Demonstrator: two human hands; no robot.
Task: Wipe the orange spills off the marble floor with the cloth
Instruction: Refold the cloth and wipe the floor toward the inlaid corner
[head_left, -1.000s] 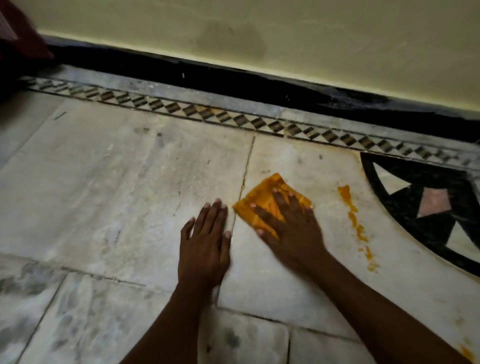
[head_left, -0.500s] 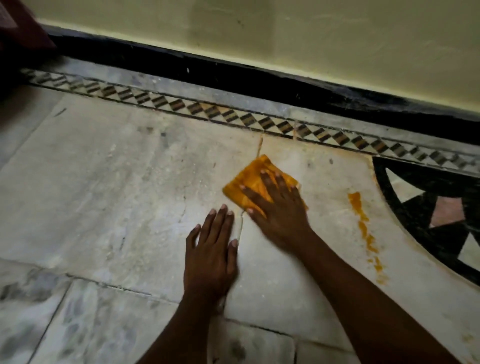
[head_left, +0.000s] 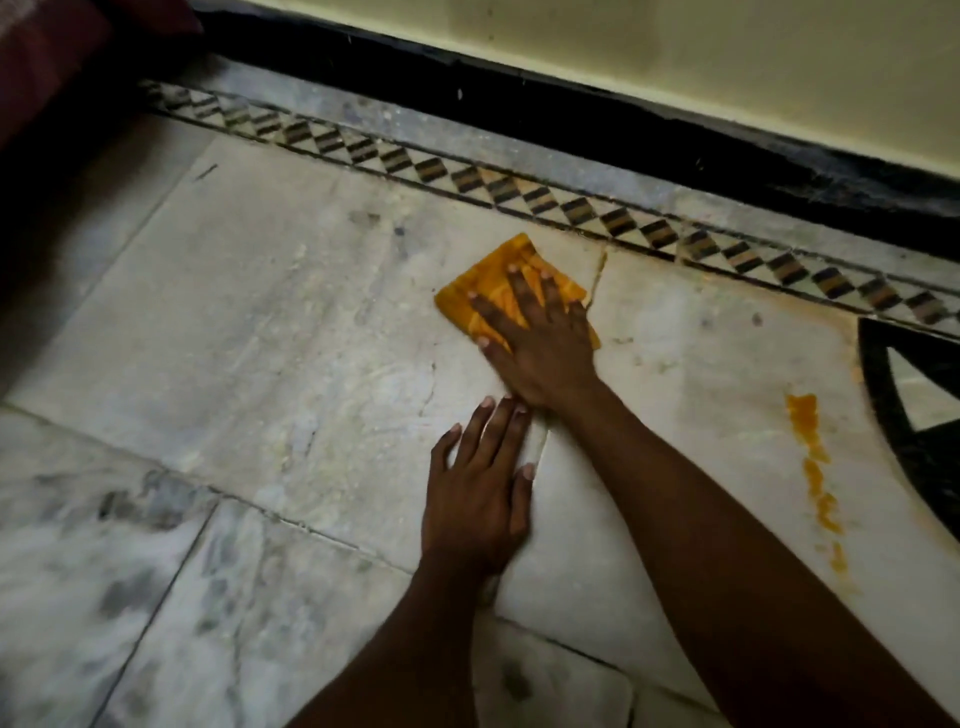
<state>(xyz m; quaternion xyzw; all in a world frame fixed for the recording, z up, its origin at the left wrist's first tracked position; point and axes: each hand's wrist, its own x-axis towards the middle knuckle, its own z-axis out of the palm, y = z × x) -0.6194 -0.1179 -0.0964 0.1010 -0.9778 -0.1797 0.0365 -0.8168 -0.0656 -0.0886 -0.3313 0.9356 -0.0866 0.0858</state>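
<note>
A folded orange cloth (head_left: 488, 291) lies flat on the pale marble floor (head_left: 291, 332), just left of a seam stained orange (head_left: 598, 273). My right hand (head_left: 540, 338) presses down on the cloth with its fingers spread over it. Just below, my left hand (head_left: 480, 493) rests palm-down on the bare marble with nothing in it. A streak of orange spill (head_left: 813, 457) runs down the slab to the right, well apart from the cloth.
A patterned diamond border (head_left: 519, 195) runs along the wall side, with a black skirting (head_left: 571, 119) and a cream wall behind. A black inlay motif (head_left: 904, 441) sits at the right edge. A dark red object (head_left: 47, 62) fills the top left corner.
My right hand has slid the cloth up and to the left, across the seam towards the patterned border. My left hand has stayed planted on the floor. The view has shifted left.
</note>
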